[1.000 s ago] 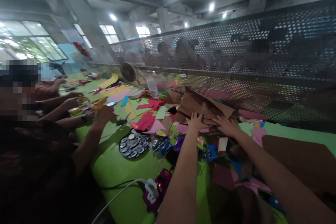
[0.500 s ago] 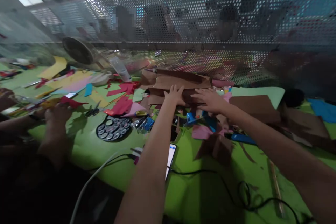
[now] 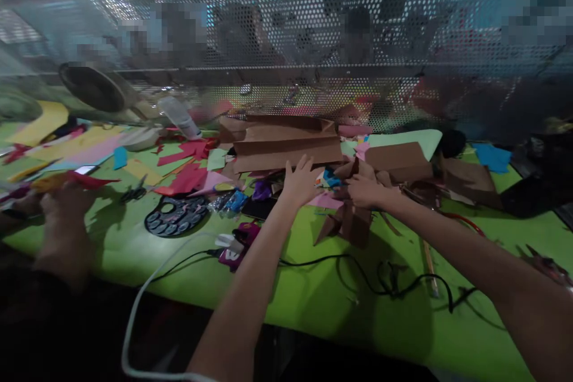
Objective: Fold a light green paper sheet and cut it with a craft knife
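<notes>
My left hand [image 3: 301, 182] is open, its fingers spread over small scraps just in front of a folded sheet of brown paper [image 3: 289, 152]. To its right, my right hand [image 3: 367, 192] is low among torn brown paper scraps [image 3: 356, 227], its fingers bent and close together on them; blur partly hides the grip. Between the hands lie a blue scrap [image 3: 331, 177] and a pink paper scrap [image 3: 328, 200]. A purple crumpled piece [image 3: 262, 191] and a dark flat object [image 3: 258, 209] lie left of my left hand.
A perforated metal screen [image 3: 286, 30] stands behind the green table [image 3: 313, 304]. At left are a palette [image 3: 176, 215], scissors [image 3: 134, 191], a bottle [image 3: 179, 117] and another person's hand [image 3: 67, 209]. A black cable [image 3: 331, 259] runs from a purple plug block [image 3: 239, 245] past a pencil [image 3: 430, 268].
Both hands have drawn back from the folded brown paper and moved right, toward the nearer scraps. My right hand's fingers have closed together. The view has turned right.
</notes>
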